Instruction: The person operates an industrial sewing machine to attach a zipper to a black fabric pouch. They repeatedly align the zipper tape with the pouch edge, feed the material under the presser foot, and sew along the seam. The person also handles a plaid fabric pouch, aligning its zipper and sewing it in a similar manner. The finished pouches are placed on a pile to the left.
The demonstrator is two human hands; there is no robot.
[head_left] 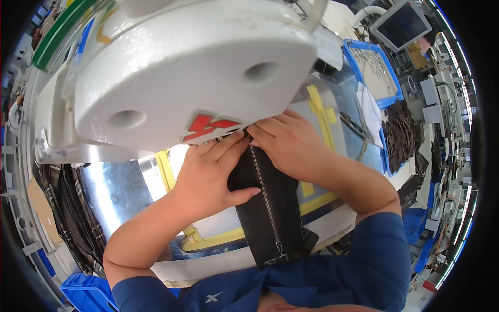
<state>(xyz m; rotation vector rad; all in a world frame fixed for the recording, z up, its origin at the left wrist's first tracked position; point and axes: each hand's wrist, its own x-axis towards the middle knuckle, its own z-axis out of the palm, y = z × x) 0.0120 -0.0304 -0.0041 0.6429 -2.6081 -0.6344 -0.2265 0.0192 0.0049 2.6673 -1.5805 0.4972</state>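
Evidently, the left hand [212, 171] lay unclenched on black fabric [286, 218] at six o'clock, presumably keeping its zipper [263, 190] straight near the white machine head [192, 78] at eleven; whether the right hand [288, 145] pinched it, I couldn't tell.

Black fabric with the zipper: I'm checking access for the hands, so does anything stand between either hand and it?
Nothing visible does: the left hand and the right hand both lie on the black fabric, beside the zipper. Just ahead of them, the white machine hides what lies beneath it.
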